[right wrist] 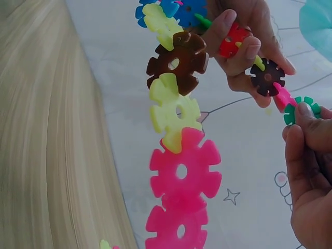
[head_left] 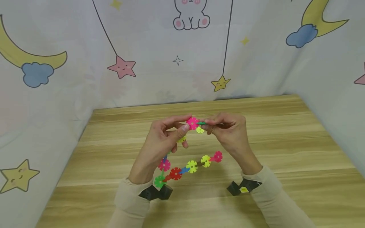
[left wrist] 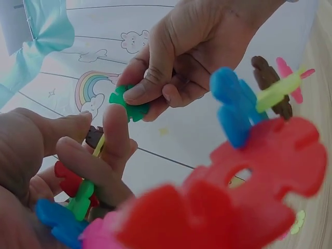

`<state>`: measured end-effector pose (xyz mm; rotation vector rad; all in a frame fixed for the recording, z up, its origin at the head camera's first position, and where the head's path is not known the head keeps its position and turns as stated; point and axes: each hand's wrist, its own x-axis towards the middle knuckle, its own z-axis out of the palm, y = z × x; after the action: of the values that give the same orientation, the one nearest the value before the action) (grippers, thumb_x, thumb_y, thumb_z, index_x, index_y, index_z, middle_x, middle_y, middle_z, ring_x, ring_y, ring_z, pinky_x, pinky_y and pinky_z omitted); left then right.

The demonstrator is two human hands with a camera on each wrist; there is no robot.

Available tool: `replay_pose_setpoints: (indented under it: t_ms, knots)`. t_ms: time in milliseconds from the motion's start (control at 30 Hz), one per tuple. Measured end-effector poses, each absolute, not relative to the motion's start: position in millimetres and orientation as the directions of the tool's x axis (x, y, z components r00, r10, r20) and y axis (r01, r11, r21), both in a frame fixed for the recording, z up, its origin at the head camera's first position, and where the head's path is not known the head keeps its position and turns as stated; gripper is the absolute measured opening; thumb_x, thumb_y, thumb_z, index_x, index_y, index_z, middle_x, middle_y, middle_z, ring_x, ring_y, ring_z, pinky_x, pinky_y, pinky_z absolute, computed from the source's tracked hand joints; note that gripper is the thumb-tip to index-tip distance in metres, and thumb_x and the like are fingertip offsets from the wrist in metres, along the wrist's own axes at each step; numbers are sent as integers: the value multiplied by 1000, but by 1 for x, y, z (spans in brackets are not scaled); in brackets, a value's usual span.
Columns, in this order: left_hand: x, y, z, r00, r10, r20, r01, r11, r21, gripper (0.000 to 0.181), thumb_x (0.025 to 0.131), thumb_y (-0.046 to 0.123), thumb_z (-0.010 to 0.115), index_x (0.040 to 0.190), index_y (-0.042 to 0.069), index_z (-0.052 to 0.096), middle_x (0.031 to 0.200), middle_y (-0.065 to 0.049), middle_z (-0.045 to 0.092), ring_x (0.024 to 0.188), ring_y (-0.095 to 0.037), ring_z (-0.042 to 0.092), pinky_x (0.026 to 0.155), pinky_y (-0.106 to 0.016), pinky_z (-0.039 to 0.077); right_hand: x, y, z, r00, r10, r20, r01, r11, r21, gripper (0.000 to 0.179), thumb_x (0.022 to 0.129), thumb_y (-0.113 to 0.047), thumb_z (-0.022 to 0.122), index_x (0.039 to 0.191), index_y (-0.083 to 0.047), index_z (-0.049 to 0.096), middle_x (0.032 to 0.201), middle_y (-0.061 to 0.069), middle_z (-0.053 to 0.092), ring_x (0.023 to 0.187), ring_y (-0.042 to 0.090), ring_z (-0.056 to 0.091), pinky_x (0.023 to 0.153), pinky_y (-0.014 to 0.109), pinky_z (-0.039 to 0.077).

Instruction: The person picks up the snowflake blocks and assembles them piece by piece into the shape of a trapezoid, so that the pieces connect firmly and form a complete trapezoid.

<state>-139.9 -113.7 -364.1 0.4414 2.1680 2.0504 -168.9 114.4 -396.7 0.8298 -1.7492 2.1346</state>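
Observation:
My left hand (head_left: 159, 136) holds part of a chain of colored plastic snowflake discs, its thumb and finger at a pink disc (head_left: 192, 123). Between the thumb and fingers of my right hand (head_left: 233, 133) is a green disc (right wrist: 303, 110), seen edge-on in the head view, which meets the pink disc's edge. Within the left hand's fingers run a brown disc (right wrist: 267, 77) and a red disc (right wrist: 234, 40). Below the left hand the chain trails down through a green disc (head_left: 160, 181), a red disc (head_left: 176, 173) and yellow discs (head_left: 192, 166) to a pink end disc (head_left: 218, 156).
A yellow disc (head_left: 200, 129) shows just beneath the hands. The wooden table (head_left: 285, 142) reaches back to a printed curtain (head_left: 154, 47). Black wrist cameras (head_left: 234, 188) sit at both cuffs.

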Motion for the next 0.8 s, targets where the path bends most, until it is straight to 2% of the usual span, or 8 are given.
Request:
replay_pose_setpoints:
  t_ms: [133,300,433,567,667,800]
  knots:
    - [-139,-113,-364,-948,302,97,109,21,994,34,105,10,69,139,10,72,104,-6,71,58,-18,73,43,-21,40,-168,114,-397,-822,-152,549,-518,-202,-831,21,82,17,83,86,-3,84,93,-9,84,74,8,76,66,22,64]
    - [-140,-114,-365,-951,293,94,110,40,993,33,106,13,69,139,11,72,102,-7,71,58,-19,73,43,-22,41,-170,113,-398,-840,-150,521,-494,-183,-850,24,83,18,81,88,-5,84,92,-8,85,73,9,76,68,23,64]
    - [-144,-116,-367,-958,274,80,98,54,994,33,106,16,70,138,14,73,102,-7,71,60,-20,74,44,-22,41,-172,112,-398,-851,-171,496,-478,-136,-868,14,86,13,82,96,5,80,95,-9,84,83,11,79,77,27,67]
    - [-146,-118,-369,-965,254,63,81,63,995,32,105,19,71,138,18,73,103,-6,71,61,-21,75,45,-21,41,-174,112,-399,-867,-188,461,-458,-60,-887,24,87,6,84,110,7,77,102,-11,83,95,12,80,87,30,68]
    - [-147,-118,-369,-967,247,61,79,64,995,33,105,20,71,138,16,73,102,-6,71,60,-19,74,45,-20,41,-177,115,-401,-876,-190,444,-445,-39,-895,33,87,5,85,119,4,76,106,-10,82,100,13,79,88,29,68]
    - [-148,-120,-369,-970,236,53,73,75,995,34,106,20,71,140,16,72,101,-4,70,60,-17,73,45,-20,43,-183,121,-408,-890,-162,426,-428,-28,-903,35,89,2,85,123,1,75,109,-7,82,104,14,79,90,28,67]
